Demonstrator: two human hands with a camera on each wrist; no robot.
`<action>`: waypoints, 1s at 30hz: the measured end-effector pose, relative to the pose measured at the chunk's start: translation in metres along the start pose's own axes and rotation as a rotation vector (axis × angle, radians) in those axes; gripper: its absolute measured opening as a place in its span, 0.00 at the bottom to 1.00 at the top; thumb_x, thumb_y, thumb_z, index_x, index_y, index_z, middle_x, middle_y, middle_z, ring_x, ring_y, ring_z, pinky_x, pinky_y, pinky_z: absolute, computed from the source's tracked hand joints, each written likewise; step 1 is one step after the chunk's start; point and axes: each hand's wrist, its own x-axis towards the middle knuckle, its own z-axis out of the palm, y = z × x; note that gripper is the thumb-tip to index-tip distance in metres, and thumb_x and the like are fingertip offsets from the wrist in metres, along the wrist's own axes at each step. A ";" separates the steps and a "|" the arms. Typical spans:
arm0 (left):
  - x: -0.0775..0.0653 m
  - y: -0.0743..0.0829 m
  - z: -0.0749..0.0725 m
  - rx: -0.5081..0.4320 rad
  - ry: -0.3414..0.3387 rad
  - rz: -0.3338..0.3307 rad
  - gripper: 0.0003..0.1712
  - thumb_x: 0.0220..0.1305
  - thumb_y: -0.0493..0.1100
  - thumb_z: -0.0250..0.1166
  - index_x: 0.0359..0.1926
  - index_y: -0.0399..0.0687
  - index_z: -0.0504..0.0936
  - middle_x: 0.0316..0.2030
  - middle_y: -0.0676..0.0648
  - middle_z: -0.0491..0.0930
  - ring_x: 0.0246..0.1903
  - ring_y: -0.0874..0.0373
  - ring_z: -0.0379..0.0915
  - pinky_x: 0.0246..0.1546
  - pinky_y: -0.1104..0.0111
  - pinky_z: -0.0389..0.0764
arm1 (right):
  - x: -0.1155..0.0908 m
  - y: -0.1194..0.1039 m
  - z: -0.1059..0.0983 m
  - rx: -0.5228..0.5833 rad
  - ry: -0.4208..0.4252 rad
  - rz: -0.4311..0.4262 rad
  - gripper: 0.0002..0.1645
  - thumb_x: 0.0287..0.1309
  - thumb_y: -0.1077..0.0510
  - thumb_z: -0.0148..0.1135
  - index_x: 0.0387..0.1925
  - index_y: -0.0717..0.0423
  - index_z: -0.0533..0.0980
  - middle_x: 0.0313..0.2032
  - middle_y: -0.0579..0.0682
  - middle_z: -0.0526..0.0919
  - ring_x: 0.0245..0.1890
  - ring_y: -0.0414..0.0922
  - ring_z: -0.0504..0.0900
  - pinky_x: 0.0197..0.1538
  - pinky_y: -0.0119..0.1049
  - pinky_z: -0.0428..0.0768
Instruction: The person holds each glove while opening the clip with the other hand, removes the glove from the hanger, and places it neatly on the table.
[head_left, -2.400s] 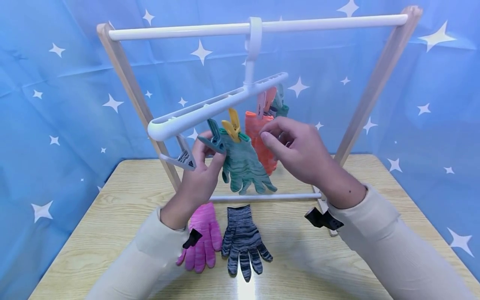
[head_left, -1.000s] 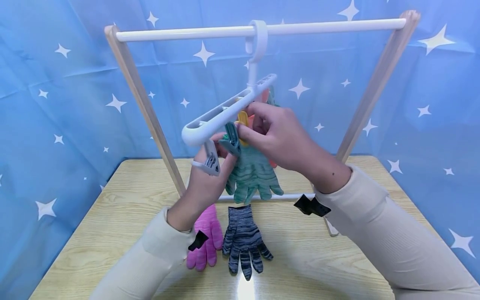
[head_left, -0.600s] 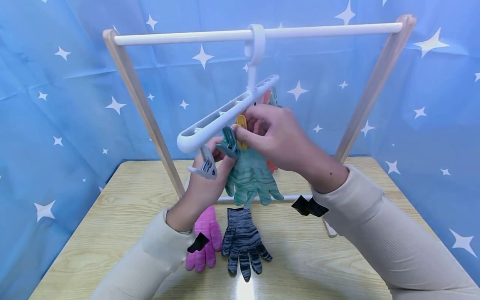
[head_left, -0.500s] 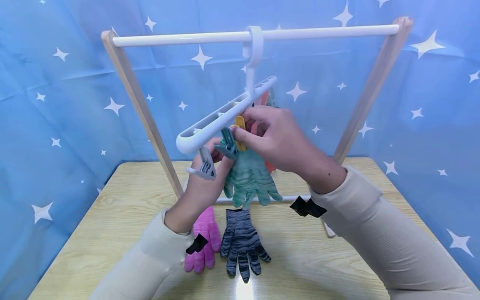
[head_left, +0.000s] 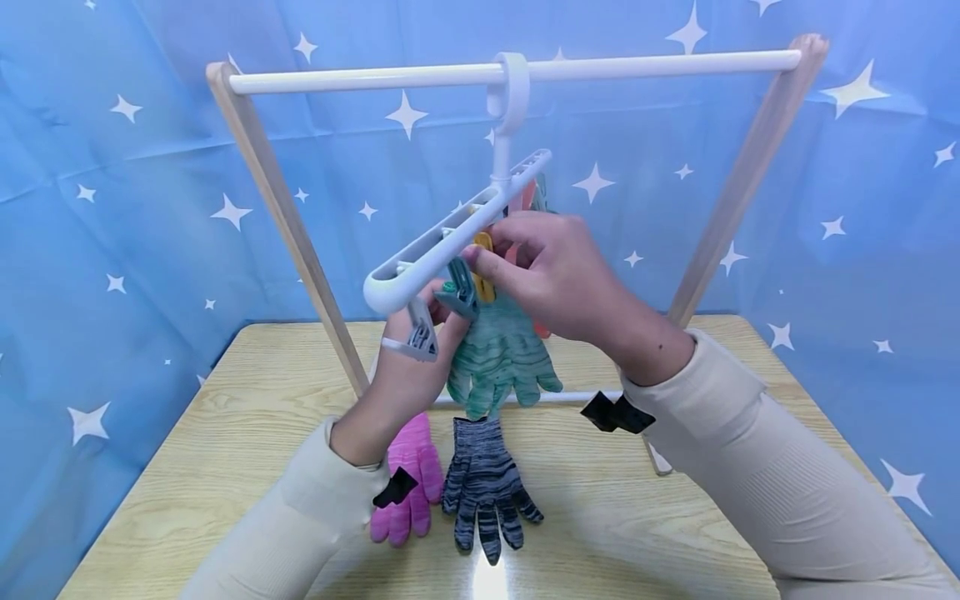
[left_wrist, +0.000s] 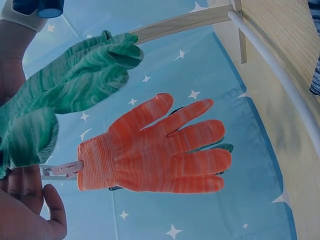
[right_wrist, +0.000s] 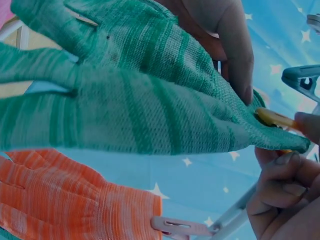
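Observation:
A green striped knit glove (head_left: 501,354) hangs fingers down from the white hanger (head_left: 442,252). Its cuff is in the bite of a yellow clothespin (head_left: 485,289), which my right hand (head_left: 558,267) pinches between thumb and fingers. My left hand (head_left: 411,362) grips the cuff's left side, its fingertips partly hidden behind a teal clothespin (head_left: 462,293). In the right wrist view, the left thumb presses the glove (right_wrist: 165,110) near the yellow clothespin (right_wrist: 275,119). Behind it, an orange glove (left_wrist: 170,150) hangs from a pink clothespin (left_wrist: 67,168).
A grey clothespin (head_left: 422,335) dangles at the hanger's near end. The hanger hooks over the white bar (head_left: 637,67) of a wooden-legged rack. Below, a pink glove (head_left: 414,475) and a black-grey glove (head_left: 486,487) lie on the wooden table (head_left: 225,433).
My right hand has moved left from beside the orange glove onto the yellow clothespin. The hanger's near end has swung right, and my left hand has shifted right with the green glove's cuff.

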 end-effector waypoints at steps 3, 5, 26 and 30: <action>0.000 0.000 0.000 0.004 -0.002 0.001 0.09 0.75 0.43 0.57 0.40 0.40 0.75 0.29 0.43 0.77 0.30 0.57 0.79 0.32 0.68 0.81 | 0.000 0.000 0.000 0.000 0.003 -0.005 0.14 0.66 0.53 0.65 0.27 0.56 0.81 0.19 0.49 0.71 0.18 0.46 0.67 0.19 0.34 0.61; 0.000 0.001 0.000 -0.002 -0.004 -0.005 0.10 0.75 0.43 0.56 0.38 0.41 0.74 0.26 0.44 0.75 0.27 0.57 0.78 0.29 0.68 0.80 | 0.000 0.001 -0.001 -0.003 0.006 -0.004 0.14 0.66 0.53 0.65 0.26 0.56 0.81 0.19 0.49 0.71 0.19 0.46 0.67 0.19 0.34 0.61; -0.006 -0.003 0.002 -0.008 0.030 -0.097 0.10 0.70 0.38 0.62 0.36 0.43 0.67 0.22 0.41 0.66 0.19 0.57 0.64 0.22 0.68 0.69 | 0.002 0.001 -0.002 0.031 0.008 0.017 0.12 0.67 0.56 0.64 0.28 0.57 0.84 0.20 0.50 0.73 0.20 0.47 0.68 0.20 0.33 0.62; -0.008 -0.005 0.003 0.034 0.031 -0.091 0.12 0.70 0.40 0.62 0.33 0.44 0.67 0.22 0.43 0.65 0.17 0.57 0.60 0.22 0.69 0.65 | 0.003 0.001 -0.003 0.031 0.006 0.022 0.11 0.67 0.56 0.64 0.30 0.56 0.85 0.20 0.50 0.76 0.20 0.45 0.70 0.20 0.33 0.66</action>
